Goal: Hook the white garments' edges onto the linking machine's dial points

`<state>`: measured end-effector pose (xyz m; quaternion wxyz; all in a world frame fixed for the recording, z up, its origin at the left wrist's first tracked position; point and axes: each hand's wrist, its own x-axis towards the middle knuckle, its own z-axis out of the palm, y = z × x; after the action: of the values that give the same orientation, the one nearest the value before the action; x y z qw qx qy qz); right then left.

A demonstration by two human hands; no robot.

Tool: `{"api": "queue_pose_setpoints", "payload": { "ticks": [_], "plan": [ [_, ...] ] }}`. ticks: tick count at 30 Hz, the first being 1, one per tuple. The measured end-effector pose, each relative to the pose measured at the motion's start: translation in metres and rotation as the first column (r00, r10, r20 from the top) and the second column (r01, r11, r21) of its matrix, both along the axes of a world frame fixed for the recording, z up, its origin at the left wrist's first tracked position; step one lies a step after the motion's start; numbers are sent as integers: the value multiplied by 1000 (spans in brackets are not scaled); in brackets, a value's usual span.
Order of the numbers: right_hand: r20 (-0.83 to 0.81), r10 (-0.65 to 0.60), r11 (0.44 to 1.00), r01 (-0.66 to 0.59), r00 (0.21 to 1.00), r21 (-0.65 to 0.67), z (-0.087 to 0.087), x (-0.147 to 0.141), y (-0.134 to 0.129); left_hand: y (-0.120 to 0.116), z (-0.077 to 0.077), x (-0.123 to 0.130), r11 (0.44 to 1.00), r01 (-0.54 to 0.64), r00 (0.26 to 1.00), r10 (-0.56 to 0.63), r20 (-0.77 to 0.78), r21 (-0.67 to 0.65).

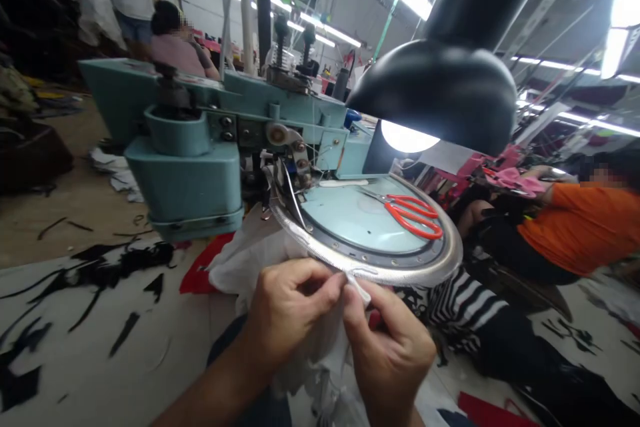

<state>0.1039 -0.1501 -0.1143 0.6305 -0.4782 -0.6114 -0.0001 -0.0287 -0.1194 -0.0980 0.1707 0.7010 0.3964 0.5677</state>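
Note:
Both hands meet at the front rim of a round, toothed dial (pixel 340 260) on a teal linking machine (pixel 193 173). My left hand (pixel 293 300) pinches the edge of a thin white fabric (pixel 250 250) between thumb and forefinger. Close beside it, my right hand (pixel 387 340) grips a small folded white strip of the same fabric between thumb and fingers. The fabric hangs from the dial's edge and down below my hands. Red-handled scissors (pixel 410 213) lie on the dial's flat teal plate.
A black lamp (pixel 435 93) hangs low over the dial, lit. Black scraps (pixel 120 273) litter the floor at left. Striped black and white cloth (pixel 470 307) lies at right, near a person in an orange shirt (pixel 585 227). Other people are at the back left.

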Motion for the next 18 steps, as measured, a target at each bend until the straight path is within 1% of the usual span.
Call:
{"api": "queue_pose_setpoints", "payload": {
  "ticks": [2,3,4,5,6,8,10,12,16,18],
  "plan": [
    [41,50,999,-50,998,9,2,1,-1,1,10,-12,986,-24,984,53,-169,164],
    [55,70,997,-71,996,15,3,1,-2,3,15,-18,966,-9,970,71,-232,259],
    [63,85,996,-87,994,32,5,1,-2,6,21,-23,941,36,958,63,-281,335],
    [65,92,993,-96,994,62,6,0,-2,9,27,-27,918,103,947,27,-319,383],
    [64,94,990,-100,994,100,8,-1,-1,14,32,-31,897,177,935,-25,-353,405],
    [65,100,980,-110,993,165,9,-3,1,23,39,-34,863,303,909,-135,-395,403],
    [66,107,975,-118,992,190,10,-4,3,30,42,-35,850,365,888,-195,-416,380],
    [61,71,978,-82,996,192,9,-6,4,33,42,-34,844,375,885,-203,-419,384],
    [41,-59,986,52,997,156,6,-7,4,31,39,-32,841,320,907,-138,-398,436],
    [32,-68,988,63,997,140,6,-7,3,29,37,-33,829,324,894,-111,-433,455]
  ]
}}
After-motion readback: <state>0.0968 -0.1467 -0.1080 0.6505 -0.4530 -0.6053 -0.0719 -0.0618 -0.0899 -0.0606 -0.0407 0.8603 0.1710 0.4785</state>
